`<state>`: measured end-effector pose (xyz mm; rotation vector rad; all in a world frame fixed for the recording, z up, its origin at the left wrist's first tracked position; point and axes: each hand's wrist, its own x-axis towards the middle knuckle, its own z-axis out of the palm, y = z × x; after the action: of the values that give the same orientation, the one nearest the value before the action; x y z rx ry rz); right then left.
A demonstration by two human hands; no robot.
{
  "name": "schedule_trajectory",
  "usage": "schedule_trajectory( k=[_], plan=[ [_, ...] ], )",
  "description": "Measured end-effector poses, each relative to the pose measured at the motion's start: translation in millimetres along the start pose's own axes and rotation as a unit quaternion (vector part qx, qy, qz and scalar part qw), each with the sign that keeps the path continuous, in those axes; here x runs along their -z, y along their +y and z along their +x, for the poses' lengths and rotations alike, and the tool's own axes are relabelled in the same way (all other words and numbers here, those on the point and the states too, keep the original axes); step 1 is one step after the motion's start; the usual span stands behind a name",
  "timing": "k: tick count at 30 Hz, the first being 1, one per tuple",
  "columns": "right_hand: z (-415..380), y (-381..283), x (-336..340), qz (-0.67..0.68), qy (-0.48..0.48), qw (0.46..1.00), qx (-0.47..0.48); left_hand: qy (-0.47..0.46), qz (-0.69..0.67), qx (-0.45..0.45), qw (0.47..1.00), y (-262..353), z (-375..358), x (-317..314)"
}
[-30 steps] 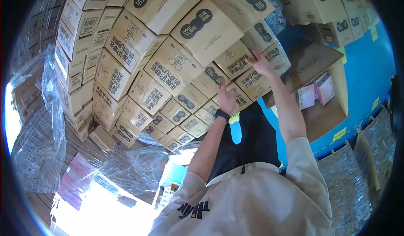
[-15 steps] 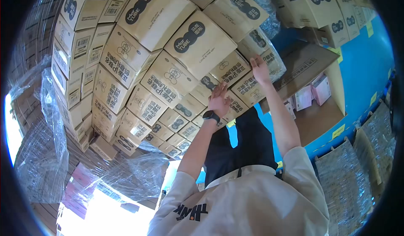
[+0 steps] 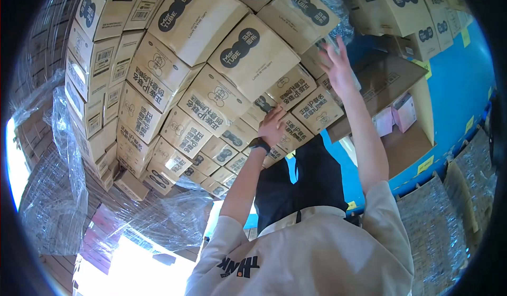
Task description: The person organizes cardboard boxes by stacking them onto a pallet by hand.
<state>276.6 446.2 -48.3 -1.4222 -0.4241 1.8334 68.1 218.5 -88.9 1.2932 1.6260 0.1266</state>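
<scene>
Brown cardboard cartons with dark round logos and printed lettering are stacked in rows before me. My left hand [image 3: 273,129], a dark watch [image 3: 259,144] on its wrist, rests with its fingers laid over a small carton [image 3: 293,129] near the front of the stack. Further right, my right hand [image 3: 337,66] is raised with its fingers spread and nothing in them. It hovers by the stack's right end, partly covering a carton [image 3: 312,59] there. Between the two hands lie a carton with black lettering [image 3: 292,87] and another one [image 3: 318,109] at the stack's edge.
An opened large cardboard box [image 3: 406,147] holding pink packs [image 3: 404,112] stands at the right. More cartons [image 3: 388,11] are stacked at upper right. Clear plastic wrap [image 3: 68,153] hangs at left. Wrapped stacks [image 3: 428,227] stand at lower right, by the blue floor [image 3: 459,85].
My right hand has lifted off the cartons at the stack's right end, moving up and slightly right, fingers now spread. My left hand has stayed nearly in place on the cartons.
</scene>
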Motion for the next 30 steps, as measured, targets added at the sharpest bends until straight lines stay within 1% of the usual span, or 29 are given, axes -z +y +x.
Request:
schedule_trajectory(
  k=[3, 6, 7, 8, 9, 13, 15, 17, 20, 21, 24, 25, 26, 27, 28, 29, 30],
  plan=[
    [31, -19, -43, 0.045, 0.022, 0.998, -0.044, -0.004, 0.024, -0.011, 1.000, -1, 1, -3],
    [49, 0, -59, -0.021, 0.072, 0.994, 0.085, 0.000, 0.024, 0.001, 1.000, 1, 2, -8],
    [22, -27, -75, -0.025, 0.111, 0.993, 0.010, -0.006, 0.024, 0.014, 1.000, 2, 1, -9],
    [17, -27, -72, -0.021, 0.118, 0.993, 0.010, -0.011, 0.024, 0.026, 0.999, 4, 2, -9],
    [14, -24, -67, -0.016, 0.124, 0.992, 0.009, -0.015, 0.025, 0.038, 0.999, 5, 3, -8],
    [-4, -4, -24, -0.013, 0.163, 0.986, 0.031, -0.017, 0.017, 0.028, 0.999, 8, 0, -4],
    [-19, 6, 18, 0.050, 0.097, 0.987, 0.116, -0.009, -0.006, 0.016, 1.000, 3, -1, -5],
    [-34, 13, 60, 0.071, 0.116, 0.986, 0.100, -0.004, -0.004, 0.009, 1.000, -2, -1, -7],
    [-44, 15, 108, 0.014, 0.154, 0.984, 0.090, -0.006, 0.021, 0.004, 1.000, -3, -3, -12],
    [-44, 14, 118, -0.008, 0.149, 0.987, 0.064, -0.007, 0.035, 0.002, 0.999, -3, -2, -12],
    [-45, 25, 135, -0.159, 0.109, 0.980, -0.044, -0.002, 0.019, -0.009, 1.000, -2, -3, -12],
    [-42, 36, 142, -0.206, 0.175, 0.959, -0.084, -0.004, 0.022, -0.007, 1.000, -2, -1, -13],
    [-30, 61, 176, -0.285, 0.152, 0.945, -0.055, -0.006, 0.026, -0.004, 1.000, -4, -2, -14],
    [-11, 91, 230, -0.361, 0.128, 0.923, -0.026, -0.008, 0.029, -0.001, 1.000, -4, -3, -15],
    [1, 106, 258, -0.434, 0.102, 0.895, 0.006, -0.012, 0.030, 0.002, 0.999, -3, -2, -14],
    [-4, 88, 248, -0.477, 0.125, 0.867, -0.077, -0.016, 0.030, 0.005, 0.999, -2, -1, -13],
    [-10, 68, 229, -0.543, 0.121, 0.829, -0.061, -0.020, 0.031, 0.010, 0.999, -2, -2, -12]
  ],
)
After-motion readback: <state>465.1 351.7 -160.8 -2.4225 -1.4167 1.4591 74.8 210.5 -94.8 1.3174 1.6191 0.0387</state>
